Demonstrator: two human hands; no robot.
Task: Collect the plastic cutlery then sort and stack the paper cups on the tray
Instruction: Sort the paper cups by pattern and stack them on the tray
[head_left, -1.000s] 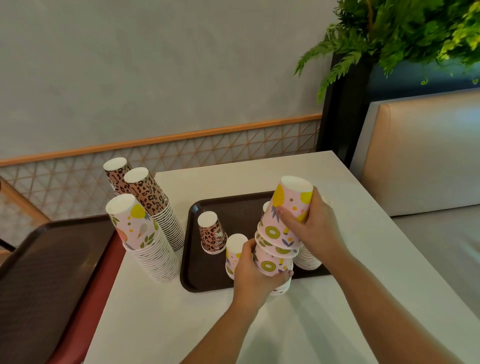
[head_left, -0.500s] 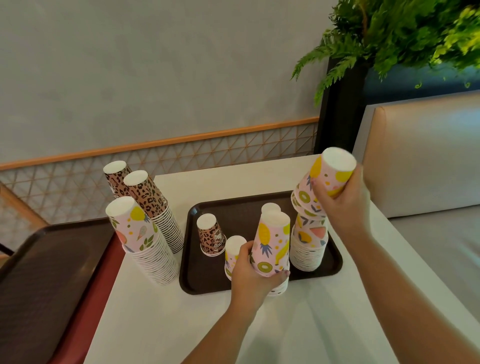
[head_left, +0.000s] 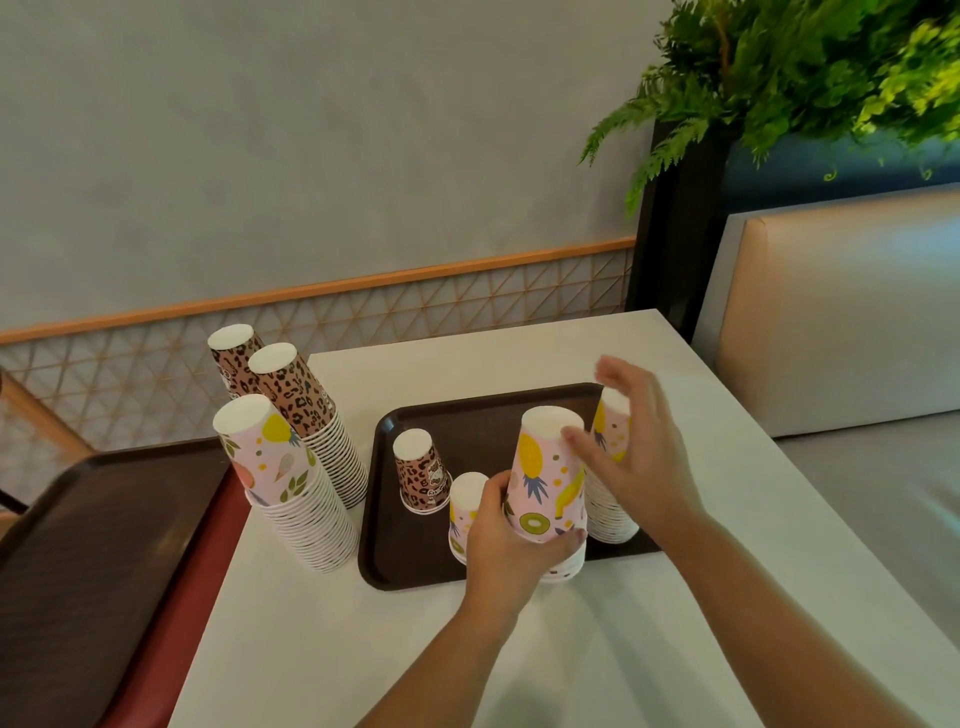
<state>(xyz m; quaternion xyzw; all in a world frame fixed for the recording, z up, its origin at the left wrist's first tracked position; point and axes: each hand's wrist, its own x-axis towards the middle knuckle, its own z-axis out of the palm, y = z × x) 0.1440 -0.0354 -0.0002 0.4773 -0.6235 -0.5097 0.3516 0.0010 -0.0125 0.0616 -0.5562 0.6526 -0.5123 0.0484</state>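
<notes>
A dark brown tray (head_left: 467, 410) lies on the white table (head_left: 519, 649). My left hand (head_left: 506, 551) grips a short stack of upside-down pink fruit-print cups (head_left: 548, 478) at the tray's front edge. My right hand (head_left: 639, 457) hovers with relaxed fingers between that stack and a taller pink fruit stack (head_left: 610, 499) at the tray's right; its fingertips touch the left stack's top cup. On the tray also stand a leopard-print cup (head_left: 421, 470) and a small fruit cup (head_left: 465, 506), partly hidden by my left hand. No cutlery is visible.
Left of the tray stand a tall fruit-print stack (head_left: 291, 483) and two leopard-print stacks (head_left: 306, 410), all leaning. A second brown tray (head_left: 78, 545) sits on a red surface at far left. A beige bench (head_left: 841, 322) and a plant (head_left: 805, 67) are at right.
My right hand set the cups it carried onto the right stack on the tray, let go, and moved back left toward the stack my left hand holds.
</notes>
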